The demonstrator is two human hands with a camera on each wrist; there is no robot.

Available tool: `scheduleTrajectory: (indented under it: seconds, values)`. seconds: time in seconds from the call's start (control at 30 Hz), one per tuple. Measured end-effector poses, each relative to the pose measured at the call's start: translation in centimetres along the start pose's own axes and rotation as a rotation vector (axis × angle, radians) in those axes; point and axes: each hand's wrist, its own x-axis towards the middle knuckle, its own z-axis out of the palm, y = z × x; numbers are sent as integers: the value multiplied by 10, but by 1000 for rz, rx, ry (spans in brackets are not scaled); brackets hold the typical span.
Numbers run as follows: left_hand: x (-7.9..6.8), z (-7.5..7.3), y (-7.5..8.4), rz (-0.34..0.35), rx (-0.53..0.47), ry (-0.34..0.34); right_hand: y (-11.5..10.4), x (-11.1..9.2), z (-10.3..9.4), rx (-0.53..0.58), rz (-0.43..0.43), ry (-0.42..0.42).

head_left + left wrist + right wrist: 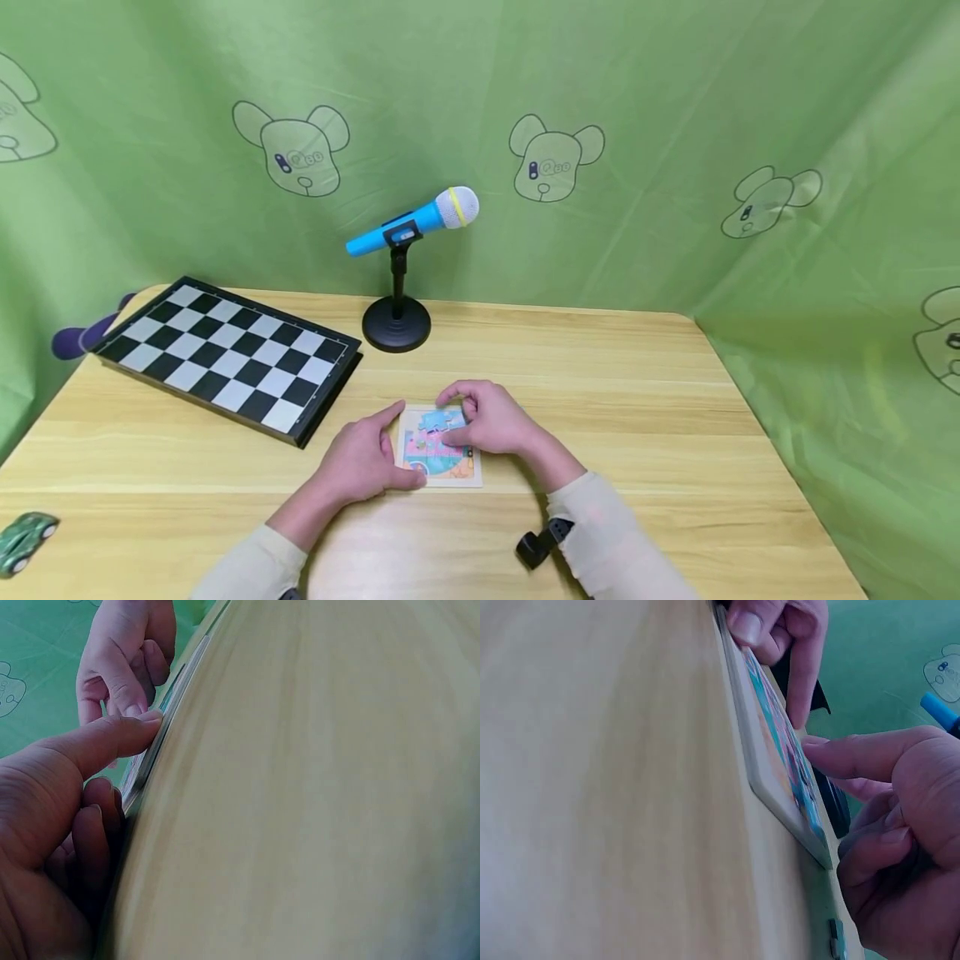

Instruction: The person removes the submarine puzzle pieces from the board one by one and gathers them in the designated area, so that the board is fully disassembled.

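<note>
A small square jigsaw puzzle [438,467] with a white border and a pink, blue and orange picture lies on the wooden table. My left hand [365,458] holds it at the left side, thumb on the near corner and index finger by the far corner. From the right, my right hand [495,421] reaches over the upper part, its thumb on the picture and its index finger curved to the far edge. In the right wrist view, the other fingers [877,859] of that hand are curled beside the board [763,769]. Part of the picture is hidden under the right hand.
A black-and-white folding chessboard [232,354] lies at the left. Behind the puzzle, a blue toy microphone [412,227] sits on a black round-based stand [397,323]. A green toy car [26,542] is at the near left edge. Green printed cloth [450,100] hangs behind the table.
</note>
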Motion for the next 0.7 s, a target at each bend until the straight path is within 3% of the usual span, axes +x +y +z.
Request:
scheduleTrajectory:
  seconds: [0.27,0.7]
  values:
    - [0,0,1,-5,4,3,5,4,-2,-66,29,-39]
    - [0,0,1,-10,0,1,2,3,-1,-47,43,-43]
